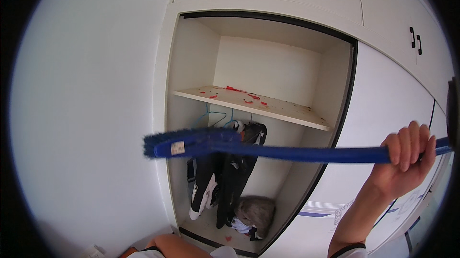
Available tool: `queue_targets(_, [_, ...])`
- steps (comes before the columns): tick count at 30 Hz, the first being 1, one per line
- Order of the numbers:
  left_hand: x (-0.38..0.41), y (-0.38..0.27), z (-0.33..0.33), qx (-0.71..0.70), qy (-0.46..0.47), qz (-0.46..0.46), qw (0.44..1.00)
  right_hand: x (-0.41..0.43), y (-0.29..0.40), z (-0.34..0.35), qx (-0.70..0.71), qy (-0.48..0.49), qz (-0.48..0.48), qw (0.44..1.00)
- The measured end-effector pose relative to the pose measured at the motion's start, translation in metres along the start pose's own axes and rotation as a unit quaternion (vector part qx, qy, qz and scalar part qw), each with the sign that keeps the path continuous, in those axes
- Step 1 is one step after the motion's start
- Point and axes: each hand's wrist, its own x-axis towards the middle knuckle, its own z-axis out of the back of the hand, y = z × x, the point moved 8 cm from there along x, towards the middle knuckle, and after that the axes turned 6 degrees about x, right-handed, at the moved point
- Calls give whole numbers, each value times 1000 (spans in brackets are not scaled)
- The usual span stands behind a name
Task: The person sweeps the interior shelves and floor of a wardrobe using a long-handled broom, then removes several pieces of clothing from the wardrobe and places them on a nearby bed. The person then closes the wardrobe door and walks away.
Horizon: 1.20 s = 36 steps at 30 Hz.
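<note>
My right hand (406,161) is raised at the right and grips the handle of a long blue brush (305,153). The brush lies roughly level across the view, its bristle head (201,143) at the left, with a small sticker on its side. Behind it stands an open wardrobe (266,60). Inside, a wooden shelf (222,94) bears several red scraps (253,97) and dark crumbs. The brush head is in front of the space below this shelf and hides part of the hanging clothes. My left hand is out of view; only a bent bare arm (179,246) shows at the bottom edge.
Dark clothes (230,186) hang on hangers (217,113) below the shelf. A grey-brown furry item (257,209) and crumpled cloth lie on the wardrobe floor. A white wall (90,96) rises at the left; a white door panel (384,107) covers the right side.
</note>
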Motion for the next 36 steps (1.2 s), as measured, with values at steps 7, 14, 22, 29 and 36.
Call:
queue_targets(7, [-4, -24, 3, 14, 46, -28, 998, 50, 11, -49, -72, 101, 68, 990])
queue_targets(14, [-16, -47, 25, 34, 57, -51, 996, 55, -45, -55, -164, 48, 152, 974])
queue_targets(22, [-34, -62, 61, -13, 71, -6, 997, 53, -118, -16, -234, -29, 184, 954])
queue_targets(29, [-47, -65, 105, -18, 88, 29, 996, 59, -183, 5, -225, -33, 174, 958])
queue_targets(36, [-48, -57, 155, 37, 16, 1, 999, 83, -286, 58, -161, -35, 133, 977])
